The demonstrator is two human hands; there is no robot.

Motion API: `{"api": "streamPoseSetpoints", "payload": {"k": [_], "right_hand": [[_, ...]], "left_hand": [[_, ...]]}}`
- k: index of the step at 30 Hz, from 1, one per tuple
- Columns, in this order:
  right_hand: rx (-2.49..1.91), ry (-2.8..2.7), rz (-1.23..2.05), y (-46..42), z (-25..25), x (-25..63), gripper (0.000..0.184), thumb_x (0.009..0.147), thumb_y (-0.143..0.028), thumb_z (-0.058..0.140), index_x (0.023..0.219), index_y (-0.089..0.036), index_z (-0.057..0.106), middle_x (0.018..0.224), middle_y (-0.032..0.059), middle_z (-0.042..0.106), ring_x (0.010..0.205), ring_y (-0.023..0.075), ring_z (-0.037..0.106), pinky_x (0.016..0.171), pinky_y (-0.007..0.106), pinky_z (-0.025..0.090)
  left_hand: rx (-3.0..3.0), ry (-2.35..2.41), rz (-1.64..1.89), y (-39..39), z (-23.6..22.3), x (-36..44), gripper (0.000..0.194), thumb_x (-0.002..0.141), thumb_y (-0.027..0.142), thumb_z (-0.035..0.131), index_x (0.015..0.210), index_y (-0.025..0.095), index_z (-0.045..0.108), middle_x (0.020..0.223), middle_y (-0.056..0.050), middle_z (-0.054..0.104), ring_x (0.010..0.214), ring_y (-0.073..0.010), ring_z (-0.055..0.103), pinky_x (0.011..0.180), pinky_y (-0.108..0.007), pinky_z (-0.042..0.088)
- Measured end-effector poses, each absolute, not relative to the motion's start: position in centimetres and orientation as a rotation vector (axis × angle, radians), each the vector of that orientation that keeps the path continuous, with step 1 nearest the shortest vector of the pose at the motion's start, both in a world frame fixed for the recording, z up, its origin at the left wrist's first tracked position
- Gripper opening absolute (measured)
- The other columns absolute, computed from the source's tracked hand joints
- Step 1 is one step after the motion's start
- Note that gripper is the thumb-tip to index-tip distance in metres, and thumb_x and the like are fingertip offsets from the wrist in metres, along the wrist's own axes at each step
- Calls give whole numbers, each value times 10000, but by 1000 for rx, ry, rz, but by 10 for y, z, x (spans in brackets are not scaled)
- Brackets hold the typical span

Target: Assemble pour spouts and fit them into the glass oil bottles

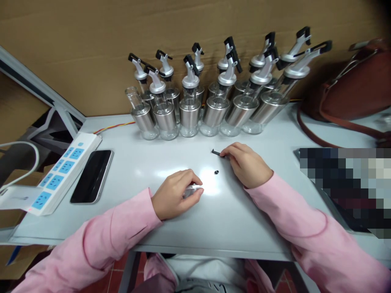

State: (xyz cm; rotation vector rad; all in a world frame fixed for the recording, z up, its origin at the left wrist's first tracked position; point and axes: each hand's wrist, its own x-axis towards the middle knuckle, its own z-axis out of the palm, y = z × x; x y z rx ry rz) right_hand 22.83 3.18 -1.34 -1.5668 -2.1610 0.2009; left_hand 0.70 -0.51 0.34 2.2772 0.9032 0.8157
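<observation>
My left hand (175,196) is closed around a silvery pourer top (192,189), mostly hidden by the thumb and fingers. To its right, my right hand (249,165) pinches one end of a thin black lever (216,153) lying close to the tabletop. A small black plug (216,172) sits on the table between the two hands. Behind them stand several glass oil bottles (189,118) with brushed-metal sleeves, most topped by silver pourers with black levers. One bottle at the left end (133,97) has a bare glass neck.
On the left of the grey table (146,232) are a white power strip (69,162) and a black-screened phone (92,176). A brown leather bag (351,89) with a strap is at the back right. Cardboard (91,49) forms a wall behind the bottles.
</observation>
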Motion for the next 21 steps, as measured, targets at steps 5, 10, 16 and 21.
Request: {"api": "streamPoseSetpoints", "payload": {"k": [5,10,16,21], "right_hand": [[-1683,-2127,95,31,-10,228,182,721,-84,453,707,-164,615,761,69,593,765,219,543,693,313,447],[-1666,-2130,87,32,-10,229,248,757,-80,413,778,-152,650,788,76,621,785,227,560,720,334,460],[-1599,-2142,96,33,-17,229,298,791,-73,383,922,-158,638,877,87,634,836,241,567,741,367,469],[-1495,-2078,121,30,-9,226,275,746,-48,415,881,-171,620,914,88,600,867,226,581,762,366,480]], "left_hand": [[2261,861,827,-6,3,6,58,819,187,449,875,173,459,741,-7,520,622,-106,472,592,-222,394],[2273,879,847,-6,3,6,61,808,160,451,867,171,451,748,-8,509,632,-104,466,598,-221,397],[2258,868,872,-4,2,7,74,840,162,449,911,160,469,800,-37,540,704,-121,496,650,-244,426],[2298,840,956,-2,1,7,82,841,145,512,920,165,518,862,-47,612,876,-157,557,772,-300,442]]}}
